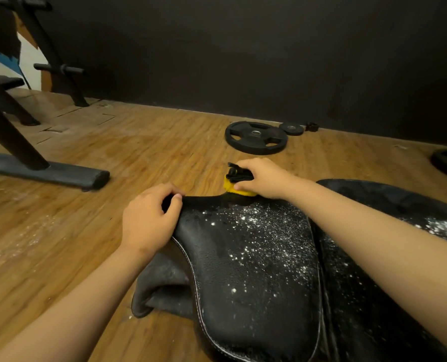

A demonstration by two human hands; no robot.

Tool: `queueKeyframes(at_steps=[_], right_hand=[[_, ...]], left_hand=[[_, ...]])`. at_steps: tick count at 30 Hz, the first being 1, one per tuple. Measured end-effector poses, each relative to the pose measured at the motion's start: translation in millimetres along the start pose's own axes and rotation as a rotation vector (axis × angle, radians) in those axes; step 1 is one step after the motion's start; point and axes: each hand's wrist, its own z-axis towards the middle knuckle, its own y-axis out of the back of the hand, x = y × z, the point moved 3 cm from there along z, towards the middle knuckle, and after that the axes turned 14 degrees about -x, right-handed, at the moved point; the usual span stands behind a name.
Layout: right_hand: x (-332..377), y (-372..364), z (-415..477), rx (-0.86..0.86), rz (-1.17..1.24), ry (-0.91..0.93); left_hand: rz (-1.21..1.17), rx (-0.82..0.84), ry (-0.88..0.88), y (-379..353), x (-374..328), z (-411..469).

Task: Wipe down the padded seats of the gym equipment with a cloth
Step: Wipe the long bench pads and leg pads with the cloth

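Left hand [149,218] grips the far-left corner of the black padded seat [256,278], fingers curled over its edge; I read that as steadying it. White powder [256,226] speckles the seat's middle and right side, thickest toward the far end. At the far edge sits the cloth [239,185], yellow and black, bunched up and resting on the seat's rim. Right hand [262,176] is closed around it from above, so the hands are well apart, each clamped on its own thing. My judgement: a wiping stroke at its far limit, most of the seat not yet cleaned. Next move calls for firm downward pressure and a pull back through the powder. Second pad [389,202], further right, is dusted too and looks untouched.
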Motion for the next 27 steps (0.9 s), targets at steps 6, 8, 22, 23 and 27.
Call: queueKeyframes(at_steps=[6,8,22,23,27], right_hand=[[-1,-2,20,-0.013,-0.135,-0.088],[4,-7,21,0.011,-0.056,-0.072],[-59,21,-6,-0.122,-0.043,-0.240],[-57,22,-10,-0.132,-0.022,-0.216],[-38,27,-27,-0.036,0.030,-0.074]], left_hand=[[-0.003,-0.013,0.007,1,-2,-1],[-0.003,-0.017,0.004,1,-2,-1],[-0.036,-0.005,0.012,0,2,0],[-0.036,-0.004,0.010,0,3,1],[-0.025,-0.009,0.003,-1,2,1]])
